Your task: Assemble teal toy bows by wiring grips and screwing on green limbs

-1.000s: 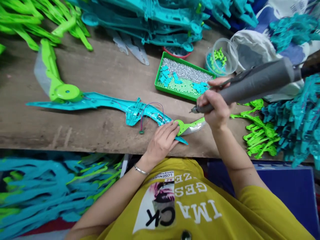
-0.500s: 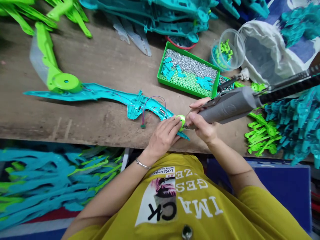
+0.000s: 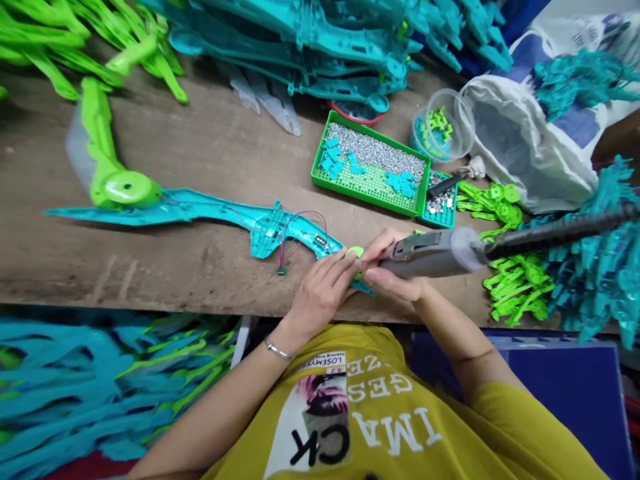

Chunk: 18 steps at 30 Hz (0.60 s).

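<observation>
Head: frame point(image 3: 213, 205) prob. light/stiff, best edge-held, off wires point(image 3: 282, 247); L grip point(image 3: 320, 287) atop, closure unclear; R grip point(image 3: 394, 281) clamped on driver point(image 3: 433, 256).

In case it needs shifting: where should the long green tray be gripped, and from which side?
Probably the green tray's short left wall, from the left: that raised rim stands free, while a small turquoise tray sits close to the right end.

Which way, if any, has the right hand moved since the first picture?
Yes: judged against the green tray, the right hand has moved down and left in the view, close beside the left hand.
</observation>
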Motion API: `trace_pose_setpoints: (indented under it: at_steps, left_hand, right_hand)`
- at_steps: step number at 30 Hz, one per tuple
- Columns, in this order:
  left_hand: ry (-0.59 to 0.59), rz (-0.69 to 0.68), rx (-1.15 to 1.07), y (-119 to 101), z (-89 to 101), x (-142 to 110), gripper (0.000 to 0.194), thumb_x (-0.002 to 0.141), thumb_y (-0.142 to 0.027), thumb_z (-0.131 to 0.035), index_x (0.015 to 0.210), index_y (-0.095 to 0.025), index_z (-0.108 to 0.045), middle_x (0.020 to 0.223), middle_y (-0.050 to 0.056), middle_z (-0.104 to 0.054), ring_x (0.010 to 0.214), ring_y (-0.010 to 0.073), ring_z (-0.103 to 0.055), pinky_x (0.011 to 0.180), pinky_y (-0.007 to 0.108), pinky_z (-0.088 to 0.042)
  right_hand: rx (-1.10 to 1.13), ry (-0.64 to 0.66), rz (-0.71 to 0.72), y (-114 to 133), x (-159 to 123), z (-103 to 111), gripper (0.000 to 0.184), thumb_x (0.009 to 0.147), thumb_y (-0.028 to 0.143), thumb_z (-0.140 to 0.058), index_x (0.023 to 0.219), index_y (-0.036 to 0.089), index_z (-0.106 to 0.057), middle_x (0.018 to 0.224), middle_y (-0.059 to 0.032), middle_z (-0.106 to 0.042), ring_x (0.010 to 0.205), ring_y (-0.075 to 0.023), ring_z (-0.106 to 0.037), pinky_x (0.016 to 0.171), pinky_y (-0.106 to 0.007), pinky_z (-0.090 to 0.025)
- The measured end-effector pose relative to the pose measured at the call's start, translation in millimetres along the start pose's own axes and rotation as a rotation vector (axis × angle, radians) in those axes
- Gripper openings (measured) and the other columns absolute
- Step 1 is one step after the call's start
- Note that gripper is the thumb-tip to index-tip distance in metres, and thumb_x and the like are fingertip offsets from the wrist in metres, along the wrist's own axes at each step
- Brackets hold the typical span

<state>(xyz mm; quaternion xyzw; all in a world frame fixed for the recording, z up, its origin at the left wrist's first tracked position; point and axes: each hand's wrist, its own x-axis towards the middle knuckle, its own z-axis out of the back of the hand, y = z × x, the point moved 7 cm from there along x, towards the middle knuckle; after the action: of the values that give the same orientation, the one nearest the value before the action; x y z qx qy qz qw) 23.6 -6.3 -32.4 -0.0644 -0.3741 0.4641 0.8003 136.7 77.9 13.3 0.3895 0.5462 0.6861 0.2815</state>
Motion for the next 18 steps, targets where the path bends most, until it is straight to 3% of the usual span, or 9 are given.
trace_pose_setpoints:
  at_steps: [2, 3, 6, 8, 13, 18]
  left_hand:
    - [0.043, -0.008, 0.057, -2, -0.2, 2, 0.043, 0.097, -0.024, -0.066, 0.137, -0.01, -0.059, 0.136, 0.018, -0.069, 0.131, 0.0296, -0.063, 0.11, 0.044, -0.052]
    - [0.069, -0.009, 0.088, -3, -0.4, 3, 0.043, 0.096, -0.024, -0.067, 0.136, -0.01, -0.06, 0.137, 0.017, -0.069, 0.131, 0.03, -0.063, 0.11, 0.044, -0.052]
    - [0.151, -0.001, 0.16, -5, -1.3, 6, 0.048, 0.093, -0.029, -0.071, 0.138, -0.014, -0.061, 0.139, 0.017, -0.067, 0.132, 0.0321, -0.061, 0.108, 0.044, -0.052]
    - [0.176, 0.005, 0.175, -6, -1.8, 8, 0.054, 0.09, -0.035, -0.076, 0.139, -0.017, -0.062, 0.139, 0.015, -0.066, 0.133, 0.0334, -0.06, 0.106, 0.045, -0.052]
    - [0.164, 0.005, 0.181, -5, -2.9, 8, 0.055, 0.089, -0.041, -0.076, 0.138, -0.019, -0.064, 0.137, 0.015, -0.067, 0.131, 0.0333, -0.06, 0.104, 0.045, -0.052]
    - [0.157, 0.001, 0.186, -5, -3.1, 8, 0.053, 0.09, -0.041, -0.075, 0.137, -0.019, -0.064, 0.136, 0.015, -0.068, 0.13, 0.0326, -0.061, 0.102, 0.044, -0.052]
  right_hand:
    - [0.083, -0.08, 0.123, 14, 18, 17, 0.032, 0.085, 0.042, -0.075, 0.112, 0.03, -0.063, 0.061, 0.0067, -0.058, 0.052, -0.0138, -0.058, 0.054, -0.029, -0.052]
    - [0.086, -0.19, 0.196, 20, 27, 33, 0.032, 0.086, 0.04, -0.075, 0.115, 0.031, -0.063, 0.06, 0.0078, -0.056, 0.05, -0.0131, -0.056, 0.052, -0.028, -0.05]
    - [0.006, -0.555, 0.312, 19, 52, 80, 0.025, 0.085, 0.039, -0.075, 0.105, 0.032, -0.062, 0.058, 0.009, -0.051, 0.047, -0.0118, -0.053, 0.052, -0.027, -0.047]
    - [-0.088, -0.692, 0.286, 5, 66, 102, 0.024, 0.084, 0.047, -0.073, 0.095, 0.029, -0.062, 0.057, 0.0085, -0.047, 0.048, -0.0118, -0.053, 0.054, -0.028, -0.048]
    - [-0.115, -0.748, 0.258, -27, 80, 121, 0.032, 0.079, 0.054, -0.073, 0.08, 0.025, -0.059, 0.055, 0.008, -0.048, 0.047, -0.0115, -0.052, 0.054, -0.029, -0.048]
    - [-0.175, -0.766, 0.214, -37, 81, 122, 0.032, 0.08, 0.055, -0.072, 0.081, 0.026, -0.061, 0.053, 0.008, -0.05, 0.046, -0.0118, -0.053, 0.052, -0.029, -0.048]
